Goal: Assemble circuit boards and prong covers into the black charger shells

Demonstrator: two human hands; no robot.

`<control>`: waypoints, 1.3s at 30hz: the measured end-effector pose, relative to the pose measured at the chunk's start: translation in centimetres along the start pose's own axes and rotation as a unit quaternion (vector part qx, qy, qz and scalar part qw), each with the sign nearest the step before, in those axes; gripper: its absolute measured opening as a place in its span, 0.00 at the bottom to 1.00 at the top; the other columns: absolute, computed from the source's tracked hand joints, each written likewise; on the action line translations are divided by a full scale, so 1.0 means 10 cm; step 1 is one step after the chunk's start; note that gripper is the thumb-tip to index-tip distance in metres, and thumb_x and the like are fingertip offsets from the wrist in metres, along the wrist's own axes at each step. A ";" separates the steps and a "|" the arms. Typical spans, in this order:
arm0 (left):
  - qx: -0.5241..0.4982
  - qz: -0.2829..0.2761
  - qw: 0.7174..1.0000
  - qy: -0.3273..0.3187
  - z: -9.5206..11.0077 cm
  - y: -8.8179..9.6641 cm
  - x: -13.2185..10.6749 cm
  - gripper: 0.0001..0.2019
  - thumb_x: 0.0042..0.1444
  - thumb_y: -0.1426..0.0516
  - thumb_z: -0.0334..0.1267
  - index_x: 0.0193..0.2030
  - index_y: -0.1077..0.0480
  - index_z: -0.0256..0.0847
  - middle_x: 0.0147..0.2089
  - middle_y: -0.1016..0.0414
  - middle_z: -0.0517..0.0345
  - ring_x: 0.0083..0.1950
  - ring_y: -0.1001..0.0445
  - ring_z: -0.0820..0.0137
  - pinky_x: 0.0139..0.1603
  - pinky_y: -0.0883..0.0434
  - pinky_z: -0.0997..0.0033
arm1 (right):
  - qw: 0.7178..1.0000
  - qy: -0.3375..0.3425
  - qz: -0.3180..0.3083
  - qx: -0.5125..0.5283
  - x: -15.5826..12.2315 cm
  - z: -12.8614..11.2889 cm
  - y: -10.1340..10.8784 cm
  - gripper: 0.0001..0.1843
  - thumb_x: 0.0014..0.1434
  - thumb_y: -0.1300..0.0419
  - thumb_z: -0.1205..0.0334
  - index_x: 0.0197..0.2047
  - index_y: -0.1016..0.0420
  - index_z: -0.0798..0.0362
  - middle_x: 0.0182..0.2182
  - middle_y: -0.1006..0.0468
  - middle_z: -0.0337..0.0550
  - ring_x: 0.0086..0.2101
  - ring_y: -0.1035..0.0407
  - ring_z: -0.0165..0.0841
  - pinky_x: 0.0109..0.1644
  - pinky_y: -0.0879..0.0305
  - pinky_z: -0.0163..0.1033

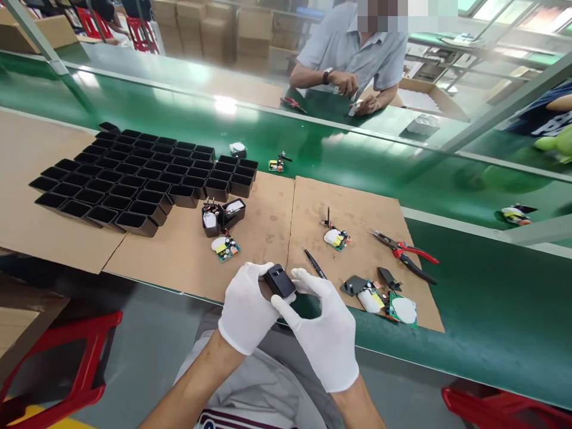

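A glossy green surface (pixel 491 286) crosses the frame, streaked with glare. Grey floor (pixel 143 333) shows lower left, with red stools (pixel 84 357) in both lower corners. Cardboard boxes (pixel 214 36) stand at top left of centre; bright panes (pixel 521 15) line the upper right.

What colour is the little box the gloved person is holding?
Black; the little box shows best in the head view, the only one here.

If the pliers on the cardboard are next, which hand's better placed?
Likely the right hand: the pliers lie on its side, nearer to it. The left hand is farther off, holding the black case.
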State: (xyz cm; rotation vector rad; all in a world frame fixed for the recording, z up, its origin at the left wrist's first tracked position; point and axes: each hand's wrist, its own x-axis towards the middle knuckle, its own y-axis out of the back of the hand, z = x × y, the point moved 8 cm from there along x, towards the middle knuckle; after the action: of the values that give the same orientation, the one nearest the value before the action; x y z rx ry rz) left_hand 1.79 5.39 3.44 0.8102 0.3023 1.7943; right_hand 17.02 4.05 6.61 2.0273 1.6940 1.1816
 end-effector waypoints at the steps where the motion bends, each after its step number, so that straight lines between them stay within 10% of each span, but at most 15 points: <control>1: 0.003 -0.001 1.000 -0.003 0.00 0.00 -0.01 0.20 0.50 0.29 0.39 0.47 0.28 0.43 0.40 0.19 0.56 0.40 0.18 0.61 0.42 0.22 0.64 | 1.000 -0.021 -0.003 0.006 -0.01 0.02 0.00 0.25 0.61 0.27 0.53 0.58 0.23 0.50 0.46 0.15 0.46 0.43 0.17 0.41 0.51 0.19 0.47; 13: 0.037 0.018 0.999 -0.034 -0.03 -0.02 -0.09 0.16 0.54 0.33 0.35 0.49 0.29 0.44 0.39 0.22 0.54 0.40 0.22 0.60 0.42 0.25 0.62 | 0.989 -0.127 -0.013 0.073 -0.02 0.02 -0.04 0.09 0.63 0.31 0.61 0.47 0.19 0.49 0.42 0.14 0.44 0.37 0.18 0.38 0.41 0.19 0.41; 24: -0.088 -0.093 0.992 -0.023 -0.05 0.07 0.00 0.28 0.53 0.33 0.32 0.61 0.31 0.44 0.52 0.19 0.52 0.52 0.17 0.62 0.55 0.19 0.62 | 0.995 0.096 -0.007 -0.015 -0.08 -0.18 -0.08 0.18 0.69 0.35 0.68 0.61 0.21 0.45 0.58 0.18 0.50 0.53 0.19 0.39 0.59 0.21 0.46; 29: -0.189 -0.196 0.962 0.020 -0.08 0.01 0.06 0.36 0.52 0.32 0.30 0.69 0.34 0.46 0.60 0.22 0.51 0.60 0.20 0.61 0.64 0.23 0.60 | 0.999 0.033 0.015 0.034 -0.01 -0.13 0.01 0.15 0.67 0.32 0.66 0.56 0.21 0.47 0.49 0.14 0.45 0.47 0.18 0.37 0.56 0.20 0.44; 35: -0.160 -0.173 0.970 0.052 -0.11 -0.07 0.06 0.32 0.49 0.30 0.30 0.63 0.28 0.43 0.58 0.18 0.52 0.58 0.19 0.57 0.63 0.23 0.54 | 0.988 -0.097 0.028 0.113 -0.03 0.08 0.07 0.09 0.72 0.37 0.61 0.53 0.19 0.46 0.47 0.14 0.41 0.44 0.18 0.35 0.53 0.21 0.43; 39: -0.177 -0.164 0.967 0.083 -0.12 -0.04 0.08 0.31 0.48 0.28 0.34 0.61 0.26 0.42 0.54 0.15 0.54 0.51 0.16 0.62 0.58 0.20 0.60 | 0.995 0.005 0.091 0.034 -0.17 -0.04 0.22 0.10 0.71 0.38 0.68 0.51 0.18 0.46 0.46 0.14 0.41 0.46 0.20 0.35 0.55 0.24 0.43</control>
State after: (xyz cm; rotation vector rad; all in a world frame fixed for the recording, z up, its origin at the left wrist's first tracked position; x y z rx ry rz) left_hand 1.13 6.48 2.67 0.3345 0.2007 1.5434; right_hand 18.24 1.70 7.55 2.2605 1.6027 1.2063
